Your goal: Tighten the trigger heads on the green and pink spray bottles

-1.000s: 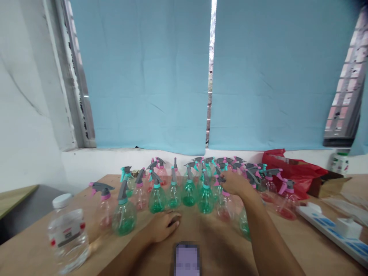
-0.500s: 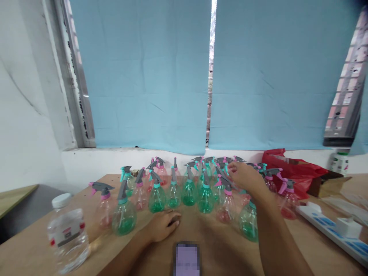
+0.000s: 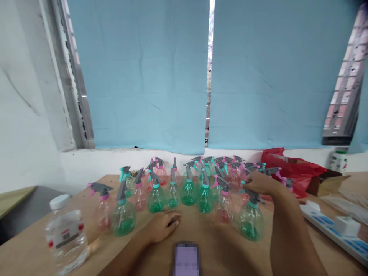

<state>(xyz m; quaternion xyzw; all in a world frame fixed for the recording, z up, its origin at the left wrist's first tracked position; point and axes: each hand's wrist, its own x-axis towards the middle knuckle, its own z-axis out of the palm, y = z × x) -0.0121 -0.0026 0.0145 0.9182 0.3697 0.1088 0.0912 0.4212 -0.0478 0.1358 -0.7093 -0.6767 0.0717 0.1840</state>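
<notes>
My left hand (image 3: pixel 163 227) rests on the table, loosely curled, with the thumb apart from the fingers and nothing in it. Just beyond it stands a green spray bottle (image 3: pixel 156 199) with a turquoise collar. My right hand (image 3: pixel 260 183) reaches among the bottles on the right, its fingers bent down beside grey spray heads. Blur and overlap hide whether it grips one. Below it is a green spray bottle (image 3: pixel 251 223), and to the left a pink spray bottle (image 3: pixel 225 209). Behind, several more green and pink spray bottles stand upright in a cluster.
A water bottle (image 3: pixel 67 237) stands at the left front, and a phone (image 3: pixel 186 258) lies at the near edge. On the right are a white power strip (image 3: pixel 330 230), a red plastic bag (image 3: pixel 293 168) and a cardboard box (image 3: pixel 327 182). Blue curtains (image 3: pixel 149 76) hang behind.
My right hand has moved right and slightly lower, from the middle of the back cluster to above the green bottle on the right. My left hand stays where it was.
</notes>
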